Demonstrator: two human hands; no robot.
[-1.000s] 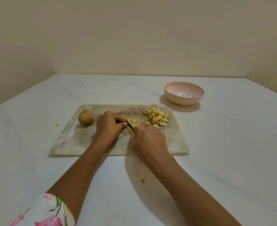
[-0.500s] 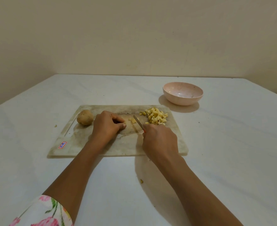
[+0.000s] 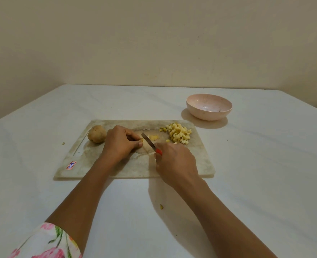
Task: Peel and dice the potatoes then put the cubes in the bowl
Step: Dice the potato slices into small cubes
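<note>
while a piece is pinched by the left hand, the knife gripped by the right hand, one potato is left unpeeled.

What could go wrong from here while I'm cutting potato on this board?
The left hand pinches a tiny potato piece right beside the knife held by the right hand; a slip could nick a fingertip. The pile of cubes sits near the far right corner of the board, so sweeping might scatter some onto the table, where a scrap lies. The unpeeled potato beside the left hand may roll if bumped.
</note>
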